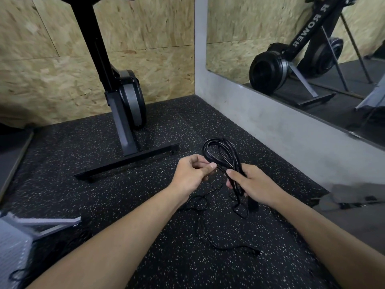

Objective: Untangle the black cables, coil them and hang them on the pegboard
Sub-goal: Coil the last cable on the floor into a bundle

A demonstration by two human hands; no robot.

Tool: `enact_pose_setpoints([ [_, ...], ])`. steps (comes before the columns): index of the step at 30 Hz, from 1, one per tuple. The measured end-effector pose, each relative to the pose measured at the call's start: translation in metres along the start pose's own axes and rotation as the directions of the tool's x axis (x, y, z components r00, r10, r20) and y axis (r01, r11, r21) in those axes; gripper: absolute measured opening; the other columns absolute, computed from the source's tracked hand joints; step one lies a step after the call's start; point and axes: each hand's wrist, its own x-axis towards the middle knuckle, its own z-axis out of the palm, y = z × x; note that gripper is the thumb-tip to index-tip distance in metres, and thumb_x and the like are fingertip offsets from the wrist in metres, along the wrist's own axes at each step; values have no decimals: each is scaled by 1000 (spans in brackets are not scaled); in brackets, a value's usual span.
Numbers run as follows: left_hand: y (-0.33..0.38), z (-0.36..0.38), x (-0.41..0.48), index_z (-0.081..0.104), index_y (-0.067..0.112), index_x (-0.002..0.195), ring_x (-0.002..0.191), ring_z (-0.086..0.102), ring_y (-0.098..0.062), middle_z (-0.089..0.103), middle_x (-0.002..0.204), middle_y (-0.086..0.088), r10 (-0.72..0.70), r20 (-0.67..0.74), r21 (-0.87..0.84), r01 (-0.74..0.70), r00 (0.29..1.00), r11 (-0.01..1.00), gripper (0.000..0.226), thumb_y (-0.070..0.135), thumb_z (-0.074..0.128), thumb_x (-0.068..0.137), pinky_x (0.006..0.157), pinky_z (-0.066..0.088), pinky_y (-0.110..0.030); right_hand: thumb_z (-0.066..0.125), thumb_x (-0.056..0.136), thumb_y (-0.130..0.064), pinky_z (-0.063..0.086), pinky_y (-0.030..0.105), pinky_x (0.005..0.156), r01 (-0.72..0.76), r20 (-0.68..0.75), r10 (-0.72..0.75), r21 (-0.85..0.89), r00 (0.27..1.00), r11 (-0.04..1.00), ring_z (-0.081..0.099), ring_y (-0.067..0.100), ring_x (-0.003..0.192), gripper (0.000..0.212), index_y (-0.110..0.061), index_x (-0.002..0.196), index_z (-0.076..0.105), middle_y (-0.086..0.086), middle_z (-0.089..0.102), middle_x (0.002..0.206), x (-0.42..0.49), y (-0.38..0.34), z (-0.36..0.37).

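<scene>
A black cable coil (pixel 221 155), loops pointing away from the person, is gripped at its base by the right hand (pixel 253 184) while a strand beside it is pinched by the left hand (pixel 192 172), slack (pixel 208 243) trailing on the floor (pixel 83 155).

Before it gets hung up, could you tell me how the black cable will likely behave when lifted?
Probably flexible yet springy: the black cable keeps rounded loops beyond the right hand. Its loose tail trails on the floor, so it would likely drag.
</scene>
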Motion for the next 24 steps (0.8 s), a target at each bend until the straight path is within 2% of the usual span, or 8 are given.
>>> enact_pose_setpoints([
  [4,0,-3,-1,71,9,88,66,61,-2,69,78,3,55,-35,102,-51,998,993,16,20,82,89,70,51,-26,53,106,-40,57,51,81,-4,7,4,-14,1000,1000,70,37,83,30,-17,97,70,3,76,88,-1,0,-2],
  [8,5,-3,-6,71,14,94,77,68,-4,74,82,6,104,-17,175,-100,994,979,15,27,79,93,82,53,-29,55,106,-33,53,35,73,-2,-12,2,22,1000,1000,66,18,69,30,-13,87,65,-1,71,74,0,-1,-1],
  [10,5,-2,-8,69,20,109,95,74,-12,78,97,7,26,94,177,-43,995,983,12,24,71,98,90,55,-34,56,106,-30,51,31,70,-11,-27,14,98,1000,995,65,16,69,29,-13,83,62,-1,69,71,0,-3,-1],
  [11,4,-2,-9,66,23,119,104,72,-13,78,107,8,-37,192,194,-1,981,981,21,17,66,99,93,56,-34,56,106,-29,52,31,71,-14,-28,18,147,999,989,65,16,70,29,-12,84,62,0,69,71,0,-5,-1],
  [13,-4,0,-10,62,27,133,118,67,-10,72,126,9,-131,388,293,13,912,956,41,7,62,97,102,54,-32,56,106,-29,52,33,74,3,-34,4,209,999,978,66,17,72,29,-10,85,64,4,70,74,0,-8,-1],
  [15,-11,3,-13,59,28,137,127,60,-9,65,138,6,-195,504,391,-20,841,920,50,0,61,96,107,50,-27,57,105,-28,54,37,77,29,-51,-18,223,999,974,66,17,73,30,-7,86,65,5,70,75,2,-10,-1],
  [19,-21,13,-14,61,28,138,131,58,-13,62,142,1,-227,555,452,-60,800,890,46,9,70,97,115,45,-37,57,106,-25,57,38,82,70,-108,-34,343,994,937,71,20,79,28,-4,91,68,7,73,80,7,-13,-1],
  [24,-31,15,-10,63,33,127,129,58,-16,65,135,5,-192,546,479,-116,816,870,33,22,73,97,115,44,-47,57,106,-22,58,47,95,70,-119,-10,512,993,856,71,24,82,27,1,100,69,8,71,82,11,-21,-1],
])
